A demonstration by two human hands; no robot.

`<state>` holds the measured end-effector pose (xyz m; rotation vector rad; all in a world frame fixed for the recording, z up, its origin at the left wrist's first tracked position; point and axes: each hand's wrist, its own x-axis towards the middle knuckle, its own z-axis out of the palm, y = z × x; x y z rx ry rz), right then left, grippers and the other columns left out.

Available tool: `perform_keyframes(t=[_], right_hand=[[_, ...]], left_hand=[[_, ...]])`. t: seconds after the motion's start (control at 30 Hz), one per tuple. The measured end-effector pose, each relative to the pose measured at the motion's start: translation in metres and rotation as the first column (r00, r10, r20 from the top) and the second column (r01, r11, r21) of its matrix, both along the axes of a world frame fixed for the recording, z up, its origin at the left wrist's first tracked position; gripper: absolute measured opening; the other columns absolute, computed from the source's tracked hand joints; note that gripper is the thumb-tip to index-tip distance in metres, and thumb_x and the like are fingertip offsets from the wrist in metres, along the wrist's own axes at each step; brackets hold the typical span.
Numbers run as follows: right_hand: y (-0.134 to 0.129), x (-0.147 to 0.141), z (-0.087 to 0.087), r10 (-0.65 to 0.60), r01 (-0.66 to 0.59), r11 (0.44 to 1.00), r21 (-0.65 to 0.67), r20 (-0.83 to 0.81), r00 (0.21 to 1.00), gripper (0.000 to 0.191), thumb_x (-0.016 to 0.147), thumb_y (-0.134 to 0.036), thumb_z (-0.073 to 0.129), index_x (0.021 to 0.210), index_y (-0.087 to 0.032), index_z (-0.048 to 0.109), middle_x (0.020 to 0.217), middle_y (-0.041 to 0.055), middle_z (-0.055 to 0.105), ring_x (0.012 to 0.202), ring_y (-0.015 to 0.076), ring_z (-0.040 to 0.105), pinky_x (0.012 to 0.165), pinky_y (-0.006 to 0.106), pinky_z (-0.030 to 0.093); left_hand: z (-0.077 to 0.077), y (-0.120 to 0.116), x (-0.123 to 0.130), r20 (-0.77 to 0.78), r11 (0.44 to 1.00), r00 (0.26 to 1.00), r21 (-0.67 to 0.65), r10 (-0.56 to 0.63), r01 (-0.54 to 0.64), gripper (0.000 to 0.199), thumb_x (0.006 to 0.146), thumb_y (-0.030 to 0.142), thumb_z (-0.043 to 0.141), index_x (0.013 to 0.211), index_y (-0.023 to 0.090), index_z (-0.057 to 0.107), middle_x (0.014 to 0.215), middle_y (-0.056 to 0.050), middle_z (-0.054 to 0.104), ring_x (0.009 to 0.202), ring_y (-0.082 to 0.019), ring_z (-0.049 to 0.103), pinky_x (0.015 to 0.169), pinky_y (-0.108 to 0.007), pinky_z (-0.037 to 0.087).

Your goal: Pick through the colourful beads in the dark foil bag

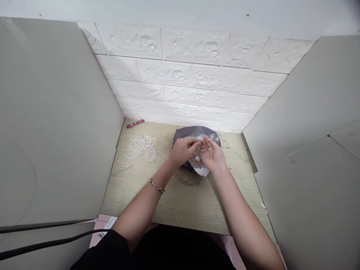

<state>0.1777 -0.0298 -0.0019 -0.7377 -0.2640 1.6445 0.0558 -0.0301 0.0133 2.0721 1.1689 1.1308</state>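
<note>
My left hand [183,150] is above a dark grey bag [194,131], its thumb and fingertips pinched together on something too small to make out. Close beside it, my right hand [211,153] is turned palm up with its fingers curled, and small beads seem to lie in it. Below and between both hands, many small colourful beads [196,162] show in the opened bag, whose silvery flap [203,171] points toward me. The fingertips of both hands nearly meet.
White bead strands [143,147] lie coiled on the wooden table [180,206] at the left. Behind them is a red packet [135,123]. A beaded loop [189,182] lies before the bag, and a thin strand [236,153] to its right. Grey panels stand on both sides.
</note>
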Motion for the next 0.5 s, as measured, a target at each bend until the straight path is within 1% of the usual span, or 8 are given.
perform_keyframes(t=[0.07, 0.13, 0.3, 0.4, 0.5], right_hand=[[0.0000, 0.0015, 0.0003, -0.008, 0.008, 1.000, -0.008, -0.073, 0.997, 0.021, 0.078, -0.026, 0.038, 0.080, -0.014, 0.054, 0.067, 0.0033, 0.060, 0.057, 0.0077, 0.056, 0.050, 0.018, 0.047], [-0.0006, 0.0025, 0.0003, -0.021, 0.020, 1.000, -0.004, -0.113, 0.993, 0.024, 0.079, -0.028, 0.035, 0.081, -0.014, 0.054, 0.072, 0.0051, 0.061, 0.065, 0.0098, 0.058, 0.058, 0.021, 0.049], [-0.0020, 0.0033, 0.0004, -0.056, 0.055, 0.998, -0.007, -0.154, 0.986, 0.029, 0.079, -0.034, 0.032, 0.085, -0.015, 0.053, 0.080, 0.0069, 0.062, 0.079, 0.0144, 0.058, 0.064, 0.026, 0.049], [-0.0024, 0.0025, 0.0015, -0.068, 0.068, 0.998, -0.009, -0.177, 0.982, 0.033, 0.080, -0.036, 0.028, 0.088, -0.014, 0.052, 0.083, 0.0088, 0.062, 0.084, 0.0161, 0.058, 0.068, 0.030, 0.048], [-0.0030, 0.0011, 0.0030, -0.083, 0.082, 0.997, -0.015, -0.180, 0.980, 0.039, 0.081, -0.039, 0.025, 0.092, -0.012, 0.050, 0.084, 0.0110, 0.062, 0.084, 0.0169, 0.058, 0.071, 0.033, 0.048]], left_hand=[[0.0013, -0.0019, 0.0008, -0.002, 1.000, 1.000, 0.014, -0.009, 0.009, 0.023, 0.075, 0.029, 0.043, 0.082, 0.019, 0.062, 0.076, 0.000, 0.065, 0.065, -0.009, 0.055, 0.058, -0.020, 0.040], [0.0019, -0.0035, 0.0016, -0.029, 0.999, 0.999, 0.025, -0.026, 0.027, 0.021, 0.075, 0.027, 0.044, 0.081, 0.019, 0.063, 0.076, 0.000, 0.065, 0.063, -0.008, 0.055, 0.058, -0.020, 0.040], [0.0022, -0.0068, 0.0040, -0.174, 0.998, 0.984, 0.035, -0.044, 0.050, 0.021, 0.073, 0.026, 0.045, 0.073, 0.019, 0.064, 0.060, 0.002, 0.062, 0.049, -0.006, 0.047, 0.048, -0.019, 0.034], [0.0016, -0.0085, 0.0063, -0.237, 0.996, 0.969, 0.034, -0.075, 0.085, 0.020, 0.072, 0.025, 0.046, 0.073, 0.019, 0.065, 0.058, 0.002, 0.061, 0.048, -0.006, 0.045, 0.048, -0.018, 0.032], [0.0001, -0.0099, 0.0084, -0.272, 0.995, 0.958, 0.028, -0.086, 0.097, 0.021, 0.072, 0.026, 0.046, 0.074, 0.019, 0.065, 0.059, 0.001, 0.061, 0.049, -0.006, 0.044, 0.049, -0.018, 0.031]])
